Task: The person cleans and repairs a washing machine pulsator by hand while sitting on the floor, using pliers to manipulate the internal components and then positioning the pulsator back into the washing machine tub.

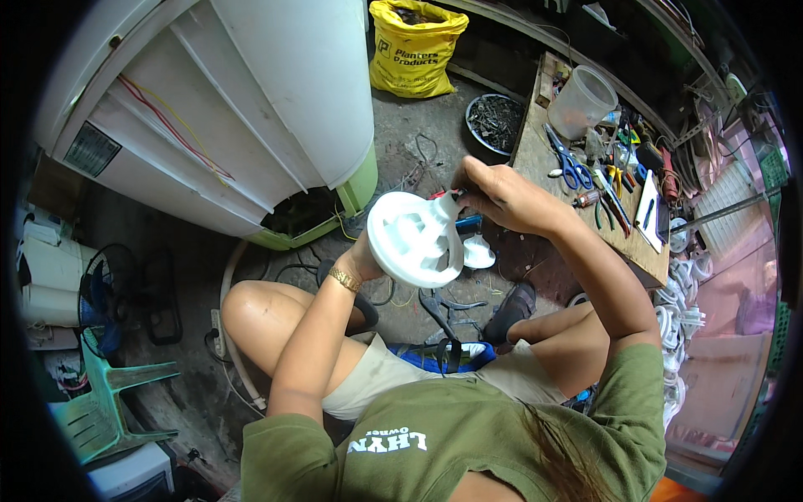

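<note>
A white round plastic part point(416, 238) with ribs and openings is held up in front of me, tilted. My left hand point(362, 259) grips its left edge from below; the disc hides most of those fingers. My right hand point(500, 197) is at the upper right rim, thumb and fingers pinched together over a small dark thing I cannot make out. Below the right hand, beyond the disc, lies a smaller white plastic piece point(478, 252) next to a blue-handled tool point(470, 222). On the floor between my legs is a dark metal tool point(449, 311).
A large white washing machine body point(293, 92) with loose wires lies at left. Ahead stand a yellow sack point(414, 54) and a basin of dark scraps point(495, 122). On the right, a wooden bench point(535, 155) bears blue scissors point(571, 163), several tools and a clear tub point(583, 102).
</note>
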The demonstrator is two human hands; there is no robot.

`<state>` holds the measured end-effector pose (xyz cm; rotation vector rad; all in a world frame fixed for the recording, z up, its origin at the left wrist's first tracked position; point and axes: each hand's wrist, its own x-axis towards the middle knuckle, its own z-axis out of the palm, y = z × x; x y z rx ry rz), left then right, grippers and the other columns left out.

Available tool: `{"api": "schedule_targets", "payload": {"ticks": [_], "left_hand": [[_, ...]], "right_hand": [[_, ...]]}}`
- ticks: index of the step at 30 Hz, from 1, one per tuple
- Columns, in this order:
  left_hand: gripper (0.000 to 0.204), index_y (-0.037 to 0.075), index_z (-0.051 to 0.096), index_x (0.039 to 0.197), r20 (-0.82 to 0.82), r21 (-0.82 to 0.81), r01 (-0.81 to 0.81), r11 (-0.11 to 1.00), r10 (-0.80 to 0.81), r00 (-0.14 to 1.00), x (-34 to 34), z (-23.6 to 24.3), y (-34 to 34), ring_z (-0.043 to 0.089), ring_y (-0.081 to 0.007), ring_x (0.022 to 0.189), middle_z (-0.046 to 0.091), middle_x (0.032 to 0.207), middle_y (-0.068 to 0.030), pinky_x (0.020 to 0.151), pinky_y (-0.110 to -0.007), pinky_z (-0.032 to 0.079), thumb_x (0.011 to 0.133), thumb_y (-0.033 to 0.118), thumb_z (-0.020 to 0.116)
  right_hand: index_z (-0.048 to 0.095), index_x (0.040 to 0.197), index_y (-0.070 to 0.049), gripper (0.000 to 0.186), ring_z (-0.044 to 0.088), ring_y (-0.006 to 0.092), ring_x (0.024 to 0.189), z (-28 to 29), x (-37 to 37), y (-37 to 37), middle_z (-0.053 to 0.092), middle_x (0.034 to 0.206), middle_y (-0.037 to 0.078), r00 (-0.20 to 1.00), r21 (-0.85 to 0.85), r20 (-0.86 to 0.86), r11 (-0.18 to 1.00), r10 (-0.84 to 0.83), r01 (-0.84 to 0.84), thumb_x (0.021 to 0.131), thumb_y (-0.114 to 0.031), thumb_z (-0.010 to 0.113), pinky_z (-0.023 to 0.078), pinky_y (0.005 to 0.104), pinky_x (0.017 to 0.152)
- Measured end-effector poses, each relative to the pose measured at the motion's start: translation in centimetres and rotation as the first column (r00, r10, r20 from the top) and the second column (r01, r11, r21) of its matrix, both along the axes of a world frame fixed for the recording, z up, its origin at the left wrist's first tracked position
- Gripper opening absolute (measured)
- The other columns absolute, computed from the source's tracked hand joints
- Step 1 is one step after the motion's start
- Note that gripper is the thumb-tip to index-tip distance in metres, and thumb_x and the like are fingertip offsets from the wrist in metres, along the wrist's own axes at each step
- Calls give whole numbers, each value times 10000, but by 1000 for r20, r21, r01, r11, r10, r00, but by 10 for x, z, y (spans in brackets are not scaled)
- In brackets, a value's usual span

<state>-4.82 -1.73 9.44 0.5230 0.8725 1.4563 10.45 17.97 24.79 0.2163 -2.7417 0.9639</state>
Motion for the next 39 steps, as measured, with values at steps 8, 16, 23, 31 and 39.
{"api": "schedule_targets", "payload": {"ticks": [8,16,23,31,39], "left_hand": [[858,109,440,1379,-76,-226,-8,974,-9,997,-15,20,0,514,-260,1218,522,1336,-134,993,-429,435,851,774,317],[920,109,471,1353,-314,-422,132,897,-281,907,-28,29,-7,591,-159,886,614,1129,-143,525,-276,435,801,831,324],[859,50,405,1383,-592,-302,-37,953,-157,791,-21,41,-3,576,-176,996,569,1219,-165,557,-310,481,824,693,512],[842,38,401,1378,-700,-420,-39,906,-297,650,-22,73,3,619,-183,773,589,1135,-205,456,-258,470,796,603,631],[830,50,424,1367,-852,-382,-75,921,-319,416,-20,86,21,625,-242,894,586,1181,-230,707,-321,504,771,569,676]], "right_hand": [[625,1029,30,213,564,59,749,-52,26,2,642,836,19,942,-669,282,667,-182,328,897,-134,658,476,232,658],[628,977,22,200,666,163,795,-89,44,-10,685,856,107,937,-326,-37,890,-348,318,784,46,679,518,289,717],[549,1131,-32,227,653,179,679,-137,56,-21,633,823,86,865,-855,486,139,-123,500,924,-109,603,557,304,613],[592,1122,37,232,656,160,800,-172,58,-43,656,931,101,898,-727,122,578,-424,371,897,-20,587,562,310,733],[547,1153,-10,246,677,205,800,-208,66,-28,653,931,134,864,-859,499,-171,-62,483,937,-125,564,579,323,742]]}}
